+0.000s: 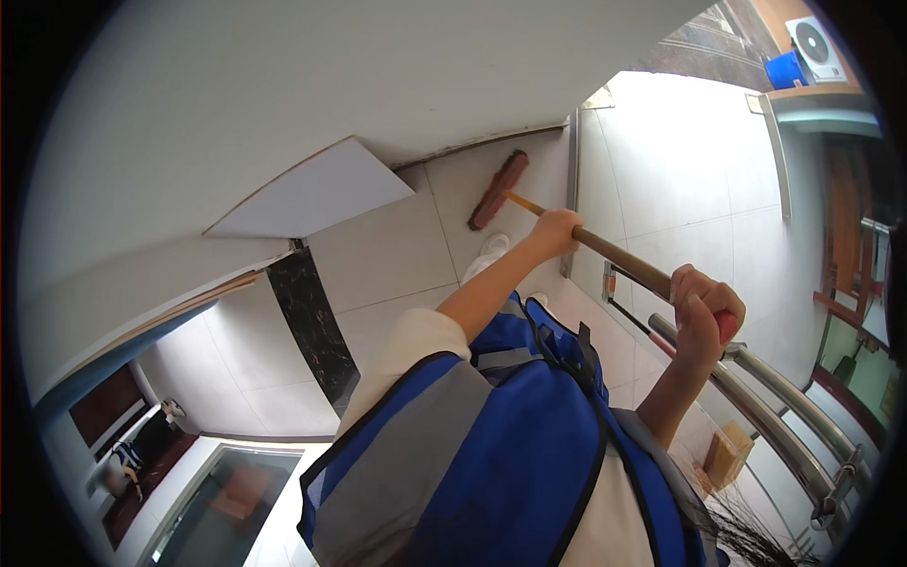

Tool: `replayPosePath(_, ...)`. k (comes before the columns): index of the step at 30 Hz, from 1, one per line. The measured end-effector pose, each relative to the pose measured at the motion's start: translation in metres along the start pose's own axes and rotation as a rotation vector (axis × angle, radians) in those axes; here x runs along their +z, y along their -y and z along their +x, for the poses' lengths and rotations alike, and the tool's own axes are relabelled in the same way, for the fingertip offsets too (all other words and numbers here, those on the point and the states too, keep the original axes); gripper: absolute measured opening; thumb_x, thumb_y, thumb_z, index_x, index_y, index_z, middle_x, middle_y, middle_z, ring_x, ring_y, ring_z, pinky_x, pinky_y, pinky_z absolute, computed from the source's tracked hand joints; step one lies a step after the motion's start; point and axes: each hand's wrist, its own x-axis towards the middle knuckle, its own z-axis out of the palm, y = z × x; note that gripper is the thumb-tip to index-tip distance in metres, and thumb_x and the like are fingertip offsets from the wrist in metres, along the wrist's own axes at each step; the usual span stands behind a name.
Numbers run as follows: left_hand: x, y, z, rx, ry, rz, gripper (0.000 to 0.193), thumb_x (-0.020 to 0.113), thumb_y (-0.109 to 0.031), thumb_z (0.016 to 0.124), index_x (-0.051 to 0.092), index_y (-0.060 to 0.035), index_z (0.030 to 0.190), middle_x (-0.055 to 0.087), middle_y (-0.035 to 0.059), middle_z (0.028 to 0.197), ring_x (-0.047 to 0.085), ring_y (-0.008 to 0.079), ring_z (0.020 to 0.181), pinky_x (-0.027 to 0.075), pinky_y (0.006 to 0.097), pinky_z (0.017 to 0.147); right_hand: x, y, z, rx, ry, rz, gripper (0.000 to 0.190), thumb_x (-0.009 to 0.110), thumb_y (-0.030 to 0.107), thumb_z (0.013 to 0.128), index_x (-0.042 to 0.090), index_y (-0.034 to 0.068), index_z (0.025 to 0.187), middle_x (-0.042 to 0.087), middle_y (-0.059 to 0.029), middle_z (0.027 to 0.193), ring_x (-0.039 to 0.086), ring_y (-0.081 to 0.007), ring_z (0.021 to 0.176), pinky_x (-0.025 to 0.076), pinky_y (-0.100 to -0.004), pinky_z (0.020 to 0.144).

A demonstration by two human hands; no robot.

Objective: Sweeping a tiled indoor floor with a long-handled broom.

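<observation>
A push broom's wooden handle runs aslant before me, held in both hands. My left hand grips it lower down, near its yellow section. My right hand is closed around the upper part, close to the red end cap. The reddish broom head, with dark bristles at its ends, is down at the light tiled floor, near a metal door track and just beyond my white shoe.
A white panel juts from the wall at left, above a black marble strip. Metal rails stand at right, beside a slim pole. A blue bucket and an air-conditioner unit are top right. Another person is far lower left.
</observation>
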Motion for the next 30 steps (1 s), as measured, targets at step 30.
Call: replayPosePath(30, 0.011, 0.026, -0.021, -0.018, -0.145, 0.0, 0.018, 0.055, -0.015, 0.067, 0.049, -0.0033, 0.054, 0.053, 0.0142, 0.061, 0.051, 0.0341, 0.064, 0.04, 0.0417, 0.059, -0.022, -0.03, -0.002, -0.004, 0.058, 0.221, 0.022, 0.049, -0.004, 0.061, 0.034, 0.006, 0.049, 0.04, -0.0039, 0.047, 0.037, -0.0152, 0.045, 0.037, -0.0303, 0.055)
